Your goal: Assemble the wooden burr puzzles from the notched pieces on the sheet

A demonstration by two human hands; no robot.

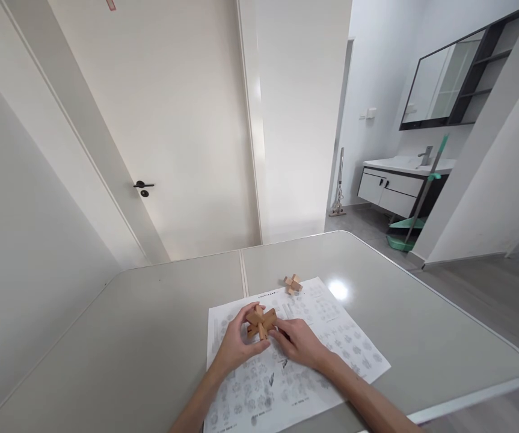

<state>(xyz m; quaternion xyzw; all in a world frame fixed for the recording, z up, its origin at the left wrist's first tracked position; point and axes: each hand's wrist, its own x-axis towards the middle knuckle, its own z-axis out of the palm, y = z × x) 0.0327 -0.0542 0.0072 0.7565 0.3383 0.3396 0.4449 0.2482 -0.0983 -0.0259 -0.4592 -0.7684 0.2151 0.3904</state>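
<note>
A wooden burr puzzle (261, 322) of interlocking brown blocks is held just over a printed sheet (313, 385). My left hand (236, 343) curves round its left side, thumb below and fingers above. From the right, my right hand (297, 341) pinches the puzzle's right edge between thumb and fingers. Small drawings and text cover the sheet, too fine to read. Beyond the hands, a second, smaller wooden puzzle (293, 284) sits at the sheet's far edge.
The sheet lies on a grey table (151, 349) with a pale rim and a seam across it. A closed door (187, 120) stands behind. Off to the right are a washbasin cabinet (390, 186), a mop (340, 186) and a green dustpan (401, 242) on the floor.
</note>
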